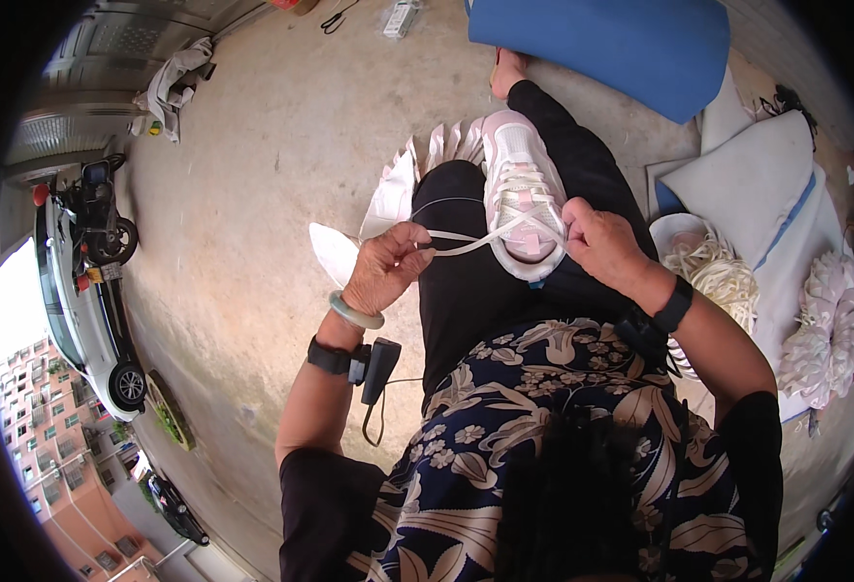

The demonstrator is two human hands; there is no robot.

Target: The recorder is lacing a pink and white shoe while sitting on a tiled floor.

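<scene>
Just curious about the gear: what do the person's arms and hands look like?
Left hand: bare, with a pale bangle, black strap, boxy black device and cable at the wrist. Right hand: bare, with another black strap and dark device. Both sleeves are black.

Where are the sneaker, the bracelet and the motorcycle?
Sneaker (522,186): head view, on its laced middle.
Bracelet (351,315): head view, on its pale band.
Motorcycle (100,219): head view, on its dark body.

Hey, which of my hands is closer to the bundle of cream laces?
Right. Your right hand is at the right edge of the shoe, with the cream laces lying to its right; your left hand is farther away, left of the shoe.
</scene>
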